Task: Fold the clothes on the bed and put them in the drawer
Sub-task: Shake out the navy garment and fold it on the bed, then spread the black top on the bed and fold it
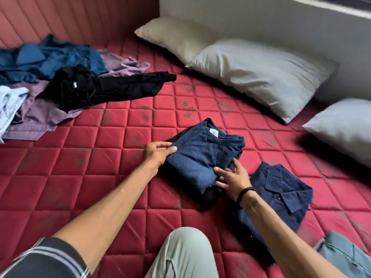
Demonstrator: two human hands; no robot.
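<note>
A folded navy T-shirt [202, 155] lies on the red quilted mattress [100, 157] in the middle of the view, with a black garment under it. My left hand [157, 154] grips its left edge, thumb on top. My right hand [232, 177] pinches its lower right edge, fingers spread over the fabric. A folded dark blue collared shirt [281, 193] rests just to the right, under my right forearm. An unfolded heap lies at the far left: blue clothes [56, 57], a black garment [96, 87], purple clothes [40, 115] and a white piece [8, 105].
Three pale pillows [261, 75] line the right side against a white wall. A red padded headboard [70, 17] stands at the back. A light blue shirt [345, 255] sits at the bottom right. My knee [184, 251] in pale trousers is at the bottom centre.
</note>
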